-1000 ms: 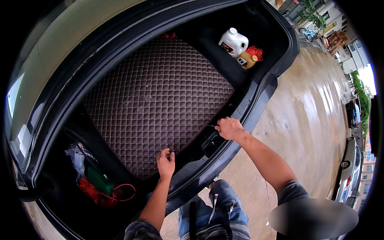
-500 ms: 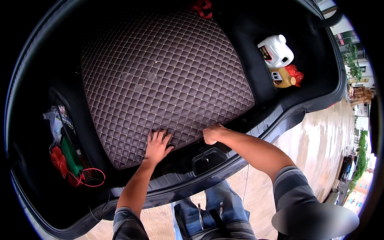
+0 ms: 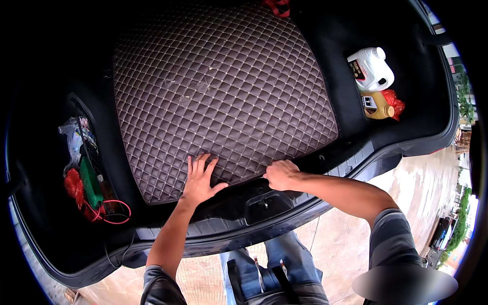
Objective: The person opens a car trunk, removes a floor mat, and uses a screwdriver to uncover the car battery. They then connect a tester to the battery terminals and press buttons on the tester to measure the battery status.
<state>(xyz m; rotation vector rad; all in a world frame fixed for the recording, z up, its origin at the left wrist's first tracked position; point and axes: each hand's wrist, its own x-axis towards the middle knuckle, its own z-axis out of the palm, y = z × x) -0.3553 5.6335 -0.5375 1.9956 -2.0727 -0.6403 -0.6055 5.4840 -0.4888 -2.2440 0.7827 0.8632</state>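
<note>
A brown quilted trunk mat [image 3: 229, 101] with pale diamond stitching covers the floor of a car's cargo area. My left hand [image 3: 201, 179] lies on its front part, palm down, fingers spread and thumb pointing right along the front edge. To the right, my right hand [image 3: 282, 175] is closed at the mat's front edge, fingers curled round it; the fingertips are hidden beneath the hand. Small scraps of clear film [image 3: 201, 86] lie on the mat's middle.
In the right recess stand a white jug [image 3: 373, 68], a gold bottle [image 3: 377, 104] and a red plastic bag [image 3: 395, 103]. The left recess holds a green case [image 3: 90, 184], a red bag [image 3: 74, 185] and a red cord [image 3: 128, 209]. The trunk sill [image 3: 213, 227] runs before me.
The view has tilted slightly, shifting the trunk in the picture. My left fingers and thumb are spread a little wider. My right hand stays closed at the mat's edge.
</note>
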